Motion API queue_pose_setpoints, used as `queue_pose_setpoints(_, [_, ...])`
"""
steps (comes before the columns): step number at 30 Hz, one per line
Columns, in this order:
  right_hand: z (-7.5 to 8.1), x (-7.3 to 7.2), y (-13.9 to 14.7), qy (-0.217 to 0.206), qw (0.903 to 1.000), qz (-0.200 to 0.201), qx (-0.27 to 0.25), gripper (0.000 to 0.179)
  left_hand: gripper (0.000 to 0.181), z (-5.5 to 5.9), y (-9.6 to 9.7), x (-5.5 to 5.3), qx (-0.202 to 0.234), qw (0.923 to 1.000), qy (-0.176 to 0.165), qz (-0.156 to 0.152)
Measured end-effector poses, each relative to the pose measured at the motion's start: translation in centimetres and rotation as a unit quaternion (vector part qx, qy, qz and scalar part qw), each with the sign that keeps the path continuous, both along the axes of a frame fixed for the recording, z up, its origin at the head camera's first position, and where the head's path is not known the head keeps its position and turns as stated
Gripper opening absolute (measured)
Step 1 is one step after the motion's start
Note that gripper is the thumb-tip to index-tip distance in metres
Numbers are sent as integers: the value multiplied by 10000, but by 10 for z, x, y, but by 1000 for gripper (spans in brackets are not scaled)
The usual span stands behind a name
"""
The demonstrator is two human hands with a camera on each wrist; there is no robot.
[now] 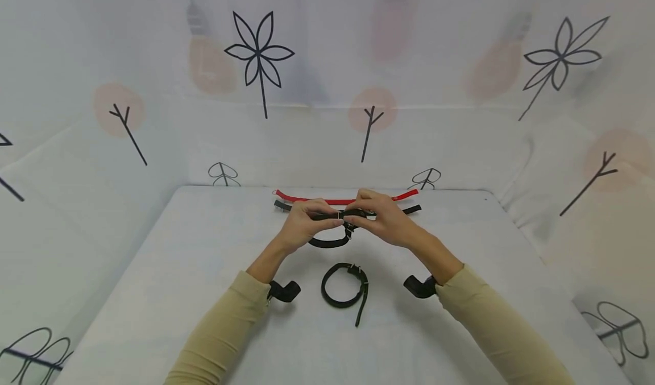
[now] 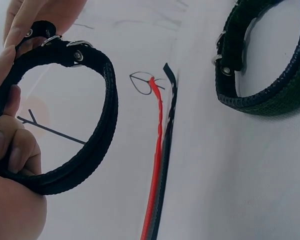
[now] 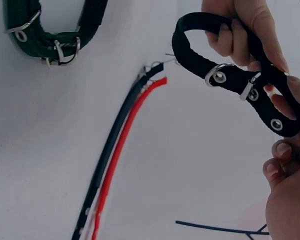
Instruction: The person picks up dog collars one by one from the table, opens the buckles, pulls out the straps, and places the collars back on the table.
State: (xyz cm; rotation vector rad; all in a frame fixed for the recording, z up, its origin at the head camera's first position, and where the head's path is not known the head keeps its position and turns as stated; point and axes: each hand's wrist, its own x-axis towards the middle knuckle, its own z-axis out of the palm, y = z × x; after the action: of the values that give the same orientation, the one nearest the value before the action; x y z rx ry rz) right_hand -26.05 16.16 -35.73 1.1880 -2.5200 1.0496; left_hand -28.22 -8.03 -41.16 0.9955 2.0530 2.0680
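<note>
Both hands hold a black collar above the table, bent into a loop with its buckle partly done up. My left hand grips the band of the loop, fingers curled round it in the left wrist view. Opposite it, my right hand pinches the strap's end part, which folds into a smaller loop past the buckle. Metal eyelets, a D-ring and the buckle frame show on this collar in the right wrist view. The fingertips of the two hands nearly meet at the strap.
A second buckled collar lies coiled on the white table, nearer me, its tail pointing forward. Beyond the hands, a red strap and a black strap lie side by side near the back edge. Patterned cloth walls surround the table.
</note>
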Motion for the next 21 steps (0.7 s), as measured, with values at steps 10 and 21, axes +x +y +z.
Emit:
queue_pose_setpoints(10, [7, -3, 16, -808, 9825, -1102, -1269, 14, 19, -1, -8, -1, 147, 9974, -269, 646])
queue_pose_setpoints(21, [3, -5, 19, -2138, 9183, -230, -3325, 13, 22, 3, -12, 1, -71, 9976, -199, 655])
